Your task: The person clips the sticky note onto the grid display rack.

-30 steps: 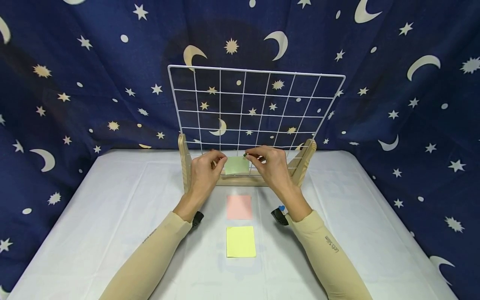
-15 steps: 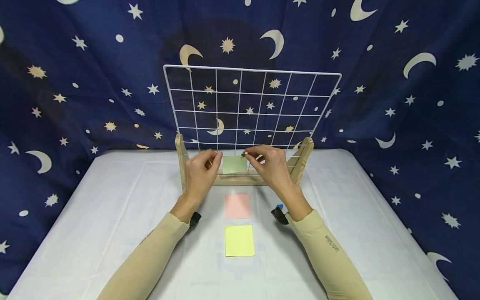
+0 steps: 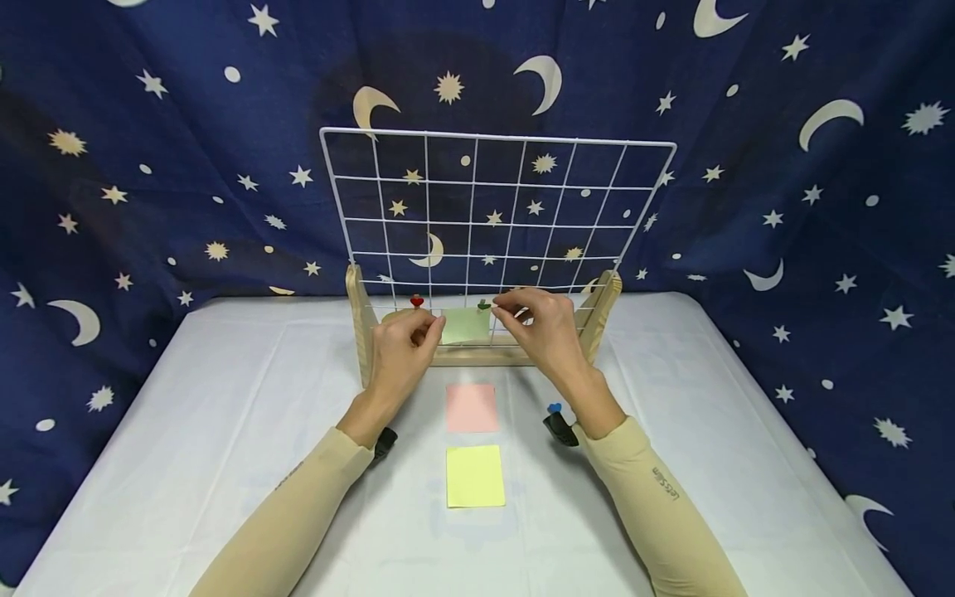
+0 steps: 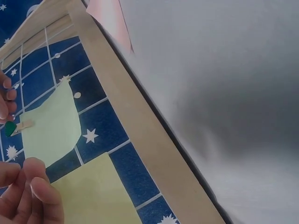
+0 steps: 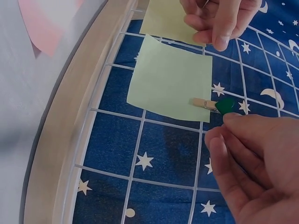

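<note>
A pale green sticky note [image 3: 466, 326] hangs on the lower part of the white wire grid [image 3: 473, 222]. A small wooden clothespin with a green heart [image 5: 223, 106] clips its upper right corner. My right hand [image 3: 543, 326] is beside the clothespin, thumb and index finger parted, fingertips right by the heart. On the note's other side, my left hand [image 3: 404, 338] has loosely bent fingers close to the upper left corner, with nothing between them. Partly hidden behind it hangs a yellowish note [image 4: 100, 191], below a red heart clothespin [image 3: 417, 302].
A pink sticky note [image 3: 471, 408] and a bright yellow one [image 3: 475, 476] lie on the white table [image 3: 224, 398] before the grid's wooden stand [image 3: 477, 356]. A blue heart clip [image 3: 555, 408] is near my right wrist. Behind hangs a dark blue star-patterned curtain [image 3: 186, 124].
My left hand has let go of the green note's corner and drawn left and down, uncovering the red heart. My right fingers have come off the green clothespin, slightly to the right.
</note>
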A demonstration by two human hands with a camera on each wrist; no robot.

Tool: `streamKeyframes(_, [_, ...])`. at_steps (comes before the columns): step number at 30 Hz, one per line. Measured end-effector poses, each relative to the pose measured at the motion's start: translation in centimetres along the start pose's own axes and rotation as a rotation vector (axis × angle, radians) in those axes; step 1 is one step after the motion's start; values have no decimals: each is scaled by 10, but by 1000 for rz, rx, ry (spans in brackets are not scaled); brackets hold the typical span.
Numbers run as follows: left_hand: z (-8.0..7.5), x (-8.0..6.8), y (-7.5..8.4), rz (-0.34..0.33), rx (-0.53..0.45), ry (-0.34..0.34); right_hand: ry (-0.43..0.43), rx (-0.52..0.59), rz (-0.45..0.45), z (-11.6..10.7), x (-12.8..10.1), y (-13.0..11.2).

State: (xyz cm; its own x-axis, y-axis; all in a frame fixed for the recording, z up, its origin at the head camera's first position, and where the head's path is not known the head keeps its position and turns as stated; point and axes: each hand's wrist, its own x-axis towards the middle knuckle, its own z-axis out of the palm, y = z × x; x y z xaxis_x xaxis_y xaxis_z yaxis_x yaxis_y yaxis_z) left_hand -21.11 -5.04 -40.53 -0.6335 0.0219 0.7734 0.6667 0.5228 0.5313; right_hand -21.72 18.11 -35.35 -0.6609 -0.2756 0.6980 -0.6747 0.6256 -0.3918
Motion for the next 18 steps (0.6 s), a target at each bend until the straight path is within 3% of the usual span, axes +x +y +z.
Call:
streamKeyframes(11, [-3,-5,-1,-31,-15,-27,-4,-13,8,-7,-6,2])
streamKeyframes(18, [-2,-14,-1,-85,-15,-110,-22,-9,35,-11,-12,4])
